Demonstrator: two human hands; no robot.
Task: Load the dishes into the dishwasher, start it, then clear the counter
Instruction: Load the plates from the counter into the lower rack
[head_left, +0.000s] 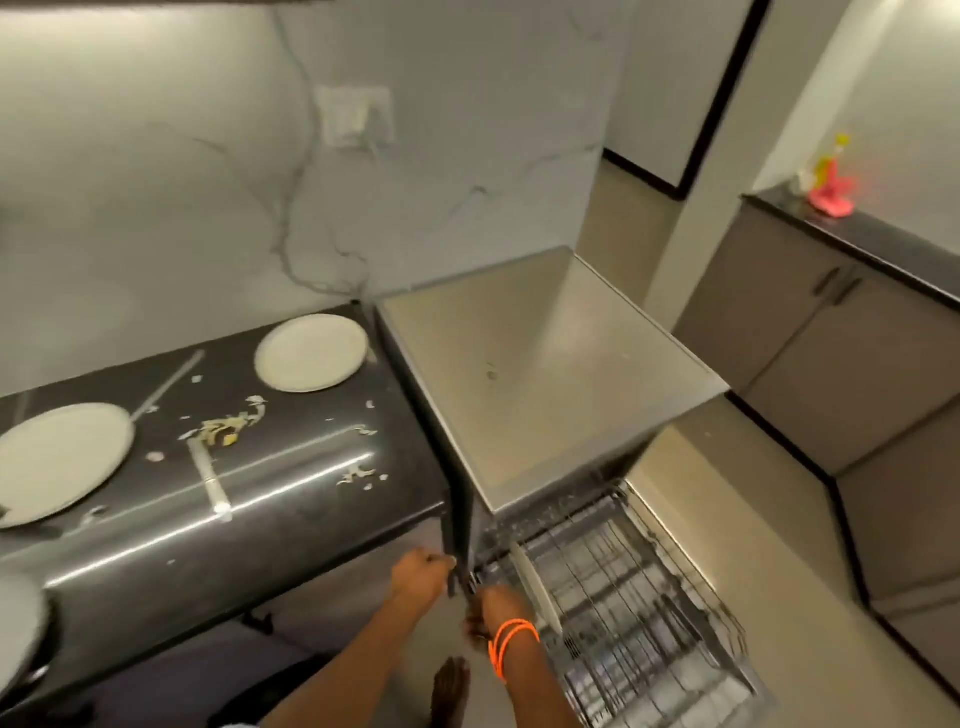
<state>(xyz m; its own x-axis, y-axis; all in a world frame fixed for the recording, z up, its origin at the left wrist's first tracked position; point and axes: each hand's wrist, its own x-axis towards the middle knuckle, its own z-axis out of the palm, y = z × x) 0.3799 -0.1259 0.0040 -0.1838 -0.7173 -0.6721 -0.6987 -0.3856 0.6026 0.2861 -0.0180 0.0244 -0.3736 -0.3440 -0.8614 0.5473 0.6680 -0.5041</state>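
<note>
The grey wire dishwasher rack (634, 587) is pulled out with one white plate (535, 582) standing in it, two round white plates (310, 352) wait on the black counter (291, 499), and the left hand (423, 569) and right hand (485, 613) reach low by its corner, fingers too blurry to tell.

Three plates: one (310, 352) at counter back, one (60, 461) at left, one (535, 584) upright in the rack. One dishwasher (545, 364), one pulled-out rack (649, 613), two hands (left (423, 569), right (485, 616)), one orange wristband (511, 642).
</note>
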